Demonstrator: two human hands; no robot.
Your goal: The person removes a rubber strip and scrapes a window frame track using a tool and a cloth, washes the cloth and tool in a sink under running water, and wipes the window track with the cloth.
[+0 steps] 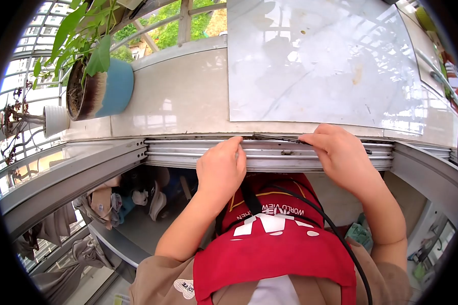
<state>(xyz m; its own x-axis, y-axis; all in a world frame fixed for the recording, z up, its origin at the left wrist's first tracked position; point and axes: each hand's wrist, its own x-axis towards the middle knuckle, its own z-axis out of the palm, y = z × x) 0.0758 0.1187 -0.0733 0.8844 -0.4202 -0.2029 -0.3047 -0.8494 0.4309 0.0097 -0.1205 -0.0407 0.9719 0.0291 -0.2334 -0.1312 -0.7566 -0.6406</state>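
Observation:
A metal window track (269, 158) with several parallel rails runs across in front of me. My right hand (341, 155) grips a thin dark stick-like tool (281, 138), whose exact kind I cannot make out. Its far end lies along the track's outer groove, pointing left, and a dark end shows past the hand on the right. My left hand (220, 166) rests at the track's left part, thumb and fingers pinched together at the outer rail. Whatever is between those fingers, if anything, is hidden. Dark dirt shows in the groove between the hands.
Beyond the track is a tiled ledge (188, 96) with a glossy marbled slab (320, 66). A blue plant pot (118, 87) and a small white pot (55, 121) stand at left. Window frames (76, 170) flank both sides. A black cable (336, 231) hangs over the red apron (275, 256).

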